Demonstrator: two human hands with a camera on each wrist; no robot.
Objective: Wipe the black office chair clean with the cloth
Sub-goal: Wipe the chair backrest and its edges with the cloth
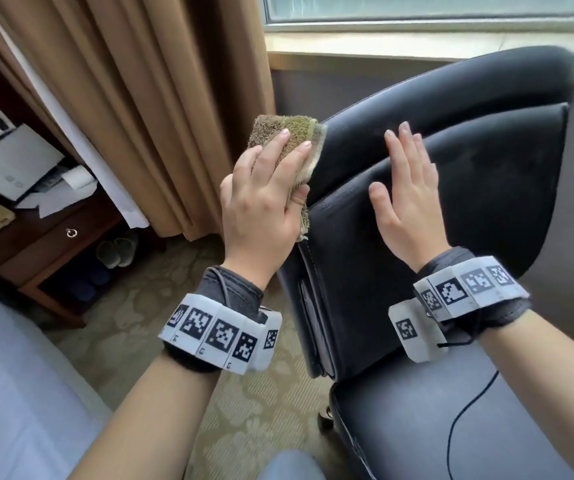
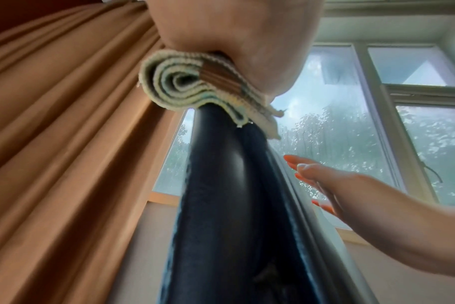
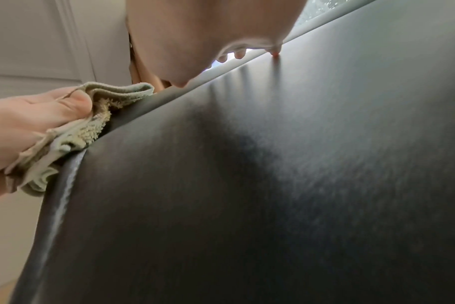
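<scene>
Cloth folded into a thick pad, gripped in left hand, fingers over the front and thumb tucked behind, pressed on the left side edge of the chair backrest, near the top. Right hand flat, fingers straight and together, palm toward the backrest front; fingertip touching the leather in the right wrist view, likely steadying so the chair doesn't swivel. Step in hand: wiping the backrest edge, probably early, with seat and backrest face looking untouched by the cloth. Next move needs: steady pressure down along the edge seam, cloth kept folded, then across the backrest face. Thin black cable lying on the seat, so should watch for snagging. Brown curtain just beside the cloth.
</scene>
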